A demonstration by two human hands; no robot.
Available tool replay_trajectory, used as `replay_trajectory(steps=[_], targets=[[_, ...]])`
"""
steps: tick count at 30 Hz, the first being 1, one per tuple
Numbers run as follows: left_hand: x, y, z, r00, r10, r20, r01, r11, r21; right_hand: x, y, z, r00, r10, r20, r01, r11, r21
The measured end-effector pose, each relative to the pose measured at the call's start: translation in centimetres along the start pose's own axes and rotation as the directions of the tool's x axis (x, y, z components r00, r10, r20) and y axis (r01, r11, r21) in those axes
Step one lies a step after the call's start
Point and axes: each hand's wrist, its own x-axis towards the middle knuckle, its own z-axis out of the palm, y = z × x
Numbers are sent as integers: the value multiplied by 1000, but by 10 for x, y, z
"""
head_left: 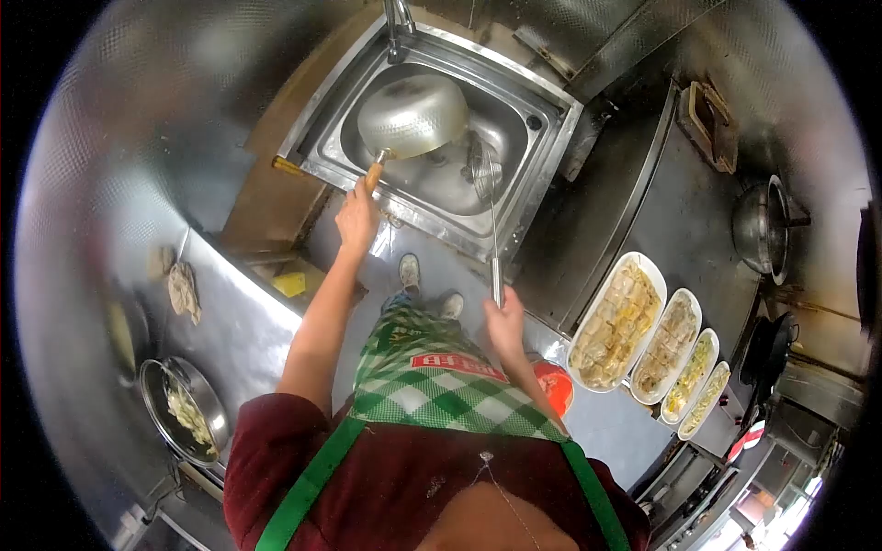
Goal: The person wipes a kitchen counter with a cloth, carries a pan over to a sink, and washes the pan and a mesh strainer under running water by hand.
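My left hand (pixel 357 218) is closed around the wooden handle of a metal pan (pixel 413 112). The pan is tilted over the steel sink (pixel 542 98), with its rounded, shiny outside showing; I cannot see into it. In my right hand (pixel 504 321) is the metal grip of a long-handled skimmer (pixel 487 174). Its perforated or wire head is down in the sink basin, to the right of the pan. Whether the head touches the pan or the basin is hard to tell.
A faucet (pixel 395 41) stands at the sink's back edge. Oval dishes of food (pixel 617 321) line the counter at right, near a wok (pixel 763 230). A red bucket (pixel 554 387) is on the floor. At left are a bowl of chopped food (pixel 188 418) and a rag (pixel 184 292).
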Motion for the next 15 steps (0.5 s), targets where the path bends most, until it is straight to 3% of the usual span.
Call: replay_trajectory(steps=[1, 5, 6, 7, 9, 10, 13, 15], targets=[[3, 1, 1, 999, -18, 39, 19, 1000, -25, 3, -3, 5, 1000, -10, -20, 9, 1000, -11], [35, -20, 32, 961, -16, 278, 147, 875, -460, 29, -11, 33, 1000, -1, -24, 1, 1000, 7], [40, -18, 35, 880, -99, 464, 388, 713, -584, 35, -13, 38, 1000, 20, -8, -20, 1000, 22], [45, -19, 39, 813, -128, 568, 529, 570, -629, 40, -18, 42, 997, 78, 14, -79, 992, 99], [48, -19, 46, 636, -121, 762, 765, 227, -602, 45, -43, 52, 979, 192, 69, -203, 948, 245], [46, -12, 47, 624, -161, 765, 780, 192, -596, 48, -49, 54, 975, 201, 92, -219, 934, 281], [44, -23, 75, 522, -87, 849, 850, -27, -526, 58, -57, 65, 966, 214, 144, -252, 906, 341], [44, -17, 75, 542, -84, 836, 834, -66, -548, 63, -57, 70, 966, 211, 147, -249, 911, 330]])
